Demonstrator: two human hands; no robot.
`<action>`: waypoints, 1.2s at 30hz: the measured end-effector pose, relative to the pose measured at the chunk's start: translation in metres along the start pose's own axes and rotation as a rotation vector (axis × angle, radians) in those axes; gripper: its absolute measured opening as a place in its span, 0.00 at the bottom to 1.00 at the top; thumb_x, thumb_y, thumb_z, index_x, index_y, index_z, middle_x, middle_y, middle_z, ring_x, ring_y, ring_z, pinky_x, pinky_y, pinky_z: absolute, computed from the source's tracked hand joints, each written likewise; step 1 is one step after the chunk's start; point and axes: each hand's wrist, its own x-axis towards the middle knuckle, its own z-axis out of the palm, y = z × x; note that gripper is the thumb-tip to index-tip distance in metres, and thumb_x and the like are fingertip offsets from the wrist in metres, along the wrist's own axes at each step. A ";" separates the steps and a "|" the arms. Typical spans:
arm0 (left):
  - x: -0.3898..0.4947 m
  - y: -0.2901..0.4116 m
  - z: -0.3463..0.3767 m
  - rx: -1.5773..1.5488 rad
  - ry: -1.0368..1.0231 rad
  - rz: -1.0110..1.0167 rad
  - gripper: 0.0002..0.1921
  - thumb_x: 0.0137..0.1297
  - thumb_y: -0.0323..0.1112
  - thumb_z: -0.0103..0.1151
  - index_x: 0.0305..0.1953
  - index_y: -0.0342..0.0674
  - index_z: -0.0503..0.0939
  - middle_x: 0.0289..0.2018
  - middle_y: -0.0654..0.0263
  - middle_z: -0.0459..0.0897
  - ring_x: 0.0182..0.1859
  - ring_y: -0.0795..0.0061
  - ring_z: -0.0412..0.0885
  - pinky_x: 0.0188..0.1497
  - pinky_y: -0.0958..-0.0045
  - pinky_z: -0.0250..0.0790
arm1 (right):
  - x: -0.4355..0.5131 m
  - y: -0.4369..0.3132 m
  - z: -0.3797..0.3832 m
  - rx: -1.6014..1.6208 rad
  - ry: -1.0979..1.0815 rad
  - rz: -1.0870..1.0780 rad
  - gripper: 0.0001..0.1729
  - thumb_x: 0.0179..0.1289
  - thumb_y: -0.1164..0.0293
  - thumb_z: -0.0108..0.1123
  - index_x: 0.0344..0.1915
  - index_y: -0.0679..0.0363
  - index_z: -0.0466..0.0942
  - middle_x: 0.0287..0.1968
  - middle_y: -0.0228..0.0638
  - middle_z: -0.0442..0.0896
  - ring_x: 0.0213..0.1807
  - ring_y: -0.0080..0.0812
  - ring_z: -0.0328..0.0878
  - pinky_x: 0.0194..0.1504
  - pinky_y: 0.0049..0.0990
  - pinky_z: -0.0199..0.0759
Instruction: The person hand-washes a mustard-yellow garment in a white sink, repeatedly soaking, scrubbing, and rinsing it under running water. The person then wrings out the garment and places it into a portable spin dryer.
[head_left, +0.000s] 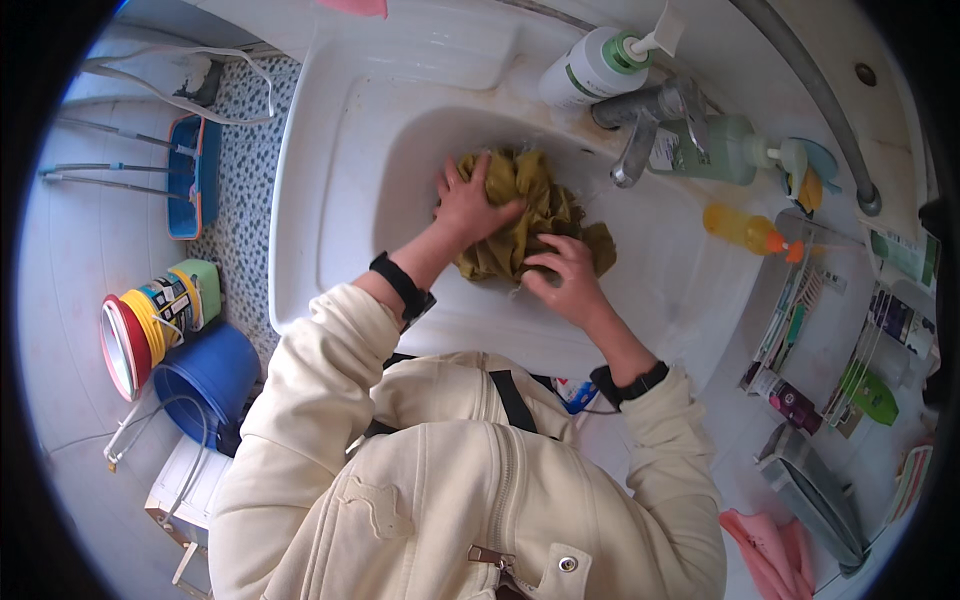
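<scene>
A wet olive-yellow cloth garment lies bunched up in the bowl of a white ceramic washbasin. My left hand rests on the left side of the bundle with its fingers spread over the folds. At the lower right edge of the cloth is my right hand, its fingers apart and curved, the tips touching or just above the fabric. No fold shows pinched in either hand. The chrome tap stands at the basin's back right rim, its spout pointing towards the cloth.
Along the rim stand a white pump bottle, a greenish pump bottle and an orange-capped yellow bottle. Wall racks with toiletries are at right. Lower left are a blue bucket and stacked pails; a blue mop bucket sits farther back.
</scene>
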 end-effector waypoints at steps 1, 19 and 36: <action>-0.006 -0.005 0.006 0.108 -0.038 0.051 0.43 0.47 0.61 0.60 0.65 0.57 0.55 0.68 0.49 0.34 0.67 0.35 0.36 0.58 0.38 0.54 | -0.005 0.001 0.004 0.041 0.152 0.193 0.31 0.45 0.57 0.66 0.51 0.53 0.73 0.63 0.43 0.58 0.62 0.48 0.56 0.58 0.46 0.54; 0.058 -0.001 0.065 0.322 -0.045 0.236 0.18 0.58 0.48 0.53 0.44 0.45 0.79 0.52 0.55 0.70 0.52 0.48 0.68 0.54 0.53 0.61 | 0.085 0.137 0.075 -0.418 -0.240 0.332 0.22 0.52 0.67 0.56 0.48 0.64 0.72 0.52 0.53 0.70 0.56 0.53 0.64 0.57 0.40 0.58; -0.035 -0.016 -0.041 0.160 -0.189 0.551 0.41 0.45 0.60 0.63 0.61 0.50 0.64 0.65 0.49 0.47 0.66 0.42 0.44 0.62 0.43 0.50 | -0.011 0.023 -0.014 -0.067 -0.066 0.316 0.44 0.43 0.65 0.68 0.62 0.55 0.60 0.63 0.51 0.56 0.66 0.53 0.51 0.64 0.42 0.51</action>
